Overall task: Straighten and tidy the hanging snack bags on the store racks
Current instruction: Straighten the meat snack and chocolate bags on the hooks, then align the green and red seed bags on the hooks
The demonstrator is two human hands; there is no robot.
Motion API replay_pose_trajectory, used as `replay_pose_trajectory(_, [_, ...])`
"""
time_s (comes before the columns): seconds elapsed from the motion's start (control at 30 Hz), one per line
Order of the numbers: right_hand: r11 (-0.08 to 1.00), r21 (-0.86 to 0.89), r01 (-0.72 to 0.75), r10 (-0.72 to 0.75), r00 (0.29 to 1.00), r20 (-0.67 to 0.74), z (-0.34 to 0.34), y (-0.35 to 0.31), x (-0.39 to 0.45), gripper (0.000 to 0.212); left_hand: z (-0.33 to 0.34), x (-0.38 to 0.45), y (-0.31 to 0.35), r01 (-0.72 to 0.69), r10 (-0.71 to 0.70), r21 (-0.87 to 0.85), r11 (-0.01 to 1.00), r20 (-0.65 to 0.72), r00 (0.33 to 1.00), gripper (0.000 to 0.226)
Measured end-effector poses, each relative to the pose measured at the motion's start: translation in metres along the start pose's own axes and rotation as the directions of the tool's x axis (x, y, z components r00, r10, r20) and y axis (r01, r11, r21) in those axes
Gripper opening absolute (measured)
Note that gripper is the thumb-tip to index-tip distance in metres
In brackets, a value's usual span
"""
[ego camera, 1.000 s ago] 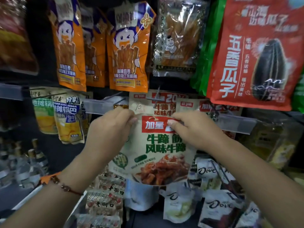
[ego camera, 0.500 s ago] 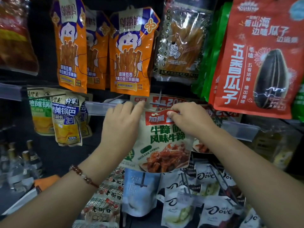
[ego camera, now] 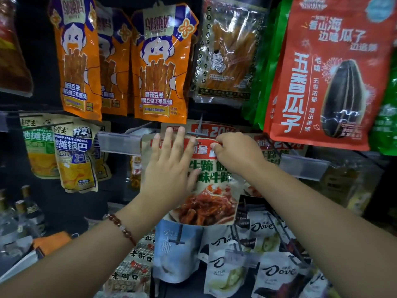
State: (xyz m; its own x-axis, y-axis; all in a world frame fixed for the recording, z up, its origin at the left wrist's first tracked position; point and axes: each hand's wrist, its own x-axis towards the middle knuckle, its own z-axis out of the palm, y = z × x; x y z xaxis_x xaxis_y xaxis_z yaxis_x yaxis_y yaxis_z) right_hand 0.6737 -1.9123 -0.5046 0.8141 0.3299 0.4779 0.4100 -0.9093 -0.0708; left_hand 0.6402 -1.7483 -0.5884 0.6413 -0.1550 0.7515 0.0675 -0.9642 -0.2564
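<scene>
A beige snack bag (ego camera: 210, 190) with green lettering and a picture of red meat hangs at the tip of a metal peg hook (ego camera: 198, 131) in the middle row. My left hand (ego camera: 171, 166) lies flat on the bag's left half with straight fingers spread upward. My right hand (ego camera: 234, 153) pinches the bag's top edge beside the hook. More bags of the same kind (ego camera: 277, 149) hang behind it, mostly hidden.
Orange bags (ego camera: 161, 67) and a clear strip-snack bag (ego camera: 227, 54) hang above; a big red sunflower-seed bag (ego camera: 328, 74) is at upper right. Yellow crisp bags (ego camera: 73, 155) hang left, Dove bags (ego camera: 272, 272) below. Clear price-tag strips (ego camera: 118, 143) jut out. Bottles (ego camera: 23, 214) stand lower left.
Both hands have lifted the bag up to the hook. My left hand went from gripping the bag's top corner to lying flat on its front. My right hand keeps its pinch.
</scene>
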Motion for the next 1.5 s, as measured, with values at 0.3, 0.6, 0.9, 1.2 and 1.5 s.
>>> replay_pose_trajectory(0.3, [0.996,-0.066,-0.065,0.062,0.997,-0.053,0.026,0.0,0.021,0.029,0.022,0.012,0.005,0.041,-0.043,0.021,0.999,0.094,0.995,0.079])
replay_pose_trajectory(0.6, [0.949,-0.243,0.199,-0.264,0.926,-0.271,0.047,0.009,-0.016,0.069,0.028,-0.005,0.003,0.011,-0.004,-0.068,0.998,0.114,0.993,0.077])
replay_pose_trajectory(0.9, [0.97,-0.182,0.164,-0.161,0.986,0.029,0.035,0.003,-0.042,0.082,0.008,-0.026,-0.007,-0.088,0.138,-0.17,0.981,0.308,0.941,0.077])
replay_pose_trajectory(1.2, [0.989,0.025,0.143,-0.142,0.92,0.366,-0.115,-0.011,-0.046,0.078,-0.146,0.024,-0.043,-0.022,0.155,-0.203,0.979,0.666,0.73,0.072])
replay_pose_trajectory(1.5, [0.971,0.237,0.017,-0.131,0.87,0.475,-0.313,-0.025,-0.063,0.069,-0.356,0.105,-0.065,0.026,0.111,-0.161,0.987,0.778,0.618,0.078])
